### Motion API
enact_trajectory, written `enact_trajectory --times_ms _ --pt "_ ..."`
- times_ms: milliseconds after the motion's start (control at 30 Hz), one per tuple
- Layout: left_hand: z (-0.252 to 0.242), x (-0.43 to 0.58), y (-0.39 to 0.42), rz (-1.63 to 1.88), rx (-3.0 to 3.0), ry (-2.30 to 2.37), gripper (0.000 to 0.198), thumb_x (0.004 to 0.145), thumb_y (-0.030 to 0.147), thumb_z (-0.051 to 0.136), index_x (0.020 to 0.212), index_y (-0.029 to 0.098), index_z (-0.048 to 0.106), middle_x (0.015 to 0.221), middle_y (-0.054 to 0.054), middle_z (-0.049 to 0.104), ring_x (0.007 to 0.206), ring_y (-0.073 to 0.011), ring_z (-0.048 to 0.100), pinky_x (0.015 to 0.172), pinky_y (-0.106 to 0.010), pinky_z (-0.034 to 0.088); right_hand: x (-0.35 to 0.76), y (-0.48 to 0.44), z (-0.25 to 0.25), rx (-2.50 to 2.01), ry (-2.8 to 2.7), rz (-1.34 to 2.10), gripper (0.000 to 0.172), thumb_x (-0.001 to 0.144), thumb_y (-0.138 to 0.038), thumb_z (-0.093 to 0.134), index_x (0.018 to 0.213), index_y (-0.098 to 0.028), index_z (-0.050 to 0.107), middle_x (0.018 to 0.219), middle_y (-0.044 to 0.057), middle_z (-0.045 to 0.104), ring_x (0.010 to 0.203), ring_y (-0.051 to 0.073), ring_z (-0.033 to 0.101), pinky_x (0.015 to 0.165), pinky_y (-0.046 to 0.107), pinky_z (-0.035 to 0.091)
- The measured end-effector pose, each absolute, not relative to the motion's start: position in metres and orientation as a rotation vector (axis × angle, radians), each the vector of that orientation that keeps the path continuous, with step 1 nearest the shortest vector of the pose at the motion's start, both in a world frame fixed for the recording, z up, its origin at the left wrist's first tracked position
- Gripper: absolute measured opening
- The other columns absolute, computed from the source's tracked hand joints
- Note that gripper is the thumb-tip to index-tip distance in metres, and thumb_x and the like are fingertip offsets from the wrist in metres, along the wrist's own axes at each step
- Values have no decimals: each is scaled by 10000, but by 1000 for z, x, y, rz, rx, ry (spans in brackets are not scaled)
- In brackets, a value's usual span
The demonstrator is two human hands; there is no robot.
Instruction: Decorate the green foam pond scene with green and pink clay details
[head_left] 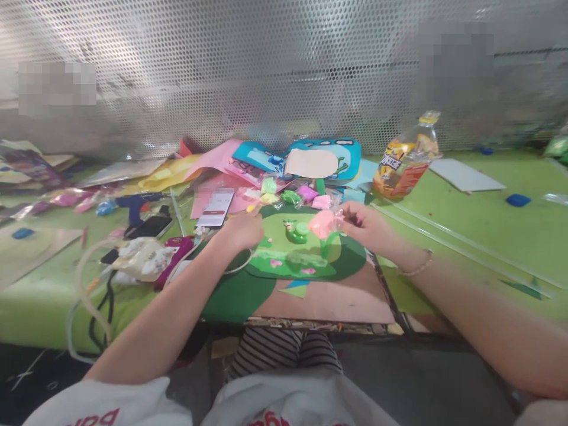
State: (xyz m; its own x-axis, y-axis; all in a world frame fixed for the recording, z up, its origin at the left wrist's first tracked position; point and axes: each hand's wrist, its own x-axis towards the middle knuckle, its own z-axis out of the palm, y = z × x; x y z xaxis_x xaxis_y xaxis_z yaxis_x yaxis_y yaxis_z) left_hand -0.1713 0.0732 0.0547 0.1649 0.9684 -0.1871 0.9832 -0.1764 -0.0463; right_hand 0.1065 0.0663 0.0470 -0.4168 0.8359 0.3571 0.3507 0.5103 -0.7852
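Observation:
My left hand (243, 229) rests curled at the left edge of a green felt scene (284, 251), its fingers closed; what they hold is hidden. My right hand (361, 222) is at the right edge, fingers pinched on a pink clay piece in a clear bag (325, 223). A small green clay figure (296, 231) stands on the felt between the hands. The felt lies on a brown board (337, 299). Both hands are slightly blurred.
Small bags of coloured clay (284, 194) lie behind the felt, with a phone (215, 208) to the left and a blue frame cut-out (310, 158) at the back. A tilted juice bottle (406, 158) stands right. Cables, a pouch (142, 257) and papers crowd the left.

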Motion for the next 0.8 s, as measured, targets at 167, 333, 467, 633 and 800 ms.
enact_trajectory --times_ms 167,333,467,633,800 --pt "64 -162 66 -121 2285 2104 619 875 327 353 1403 26 232 1480 -245 131 1353 -397 148 1042 -543 222 103 62 49 -849 -1990 739 114 806 -280 553 854 -191 501 568 -69 342 501 81 306 468 217 270" --pt "84 -119 33 400 2421 1296 762 840 585 444 1431 219 133 1390 -109 386 1214 -227 432 956 -319 391 100 53 52 -665 -2107 695 55 822 -233 525 844 -184 511 554 -77 306 483 73 282 447 209 253" --pt "78 -91 21 579 2315 1201 590 818 507 526 1288 189 363 985 -53 595 830 -191 568 716 -304 448 99 50 52 -700 -2064 616 102 808 -233 537 885 -167 541 556 -78 303 485 71 282 453 209 255" --pt "63 -84 27 733 2381 1240 408 852 416 524 1168 176 427 1022 -57 568 890 -196 541 746 -309 418 98 55 49 -771 -2180 477 135 794 -245 531 873 -152 587 540 -71 317 489 75 292 468 219 253" --pt "61 -88 26 611 2360 1230 342 851 425 528 1085 181 473 966 -44 587 888 -206 557 755 -320 424 100 60 46 -742 -2328 594 126 804 -276 512 734 -173 525 544 -55 375 494 77 326 483 224 275"
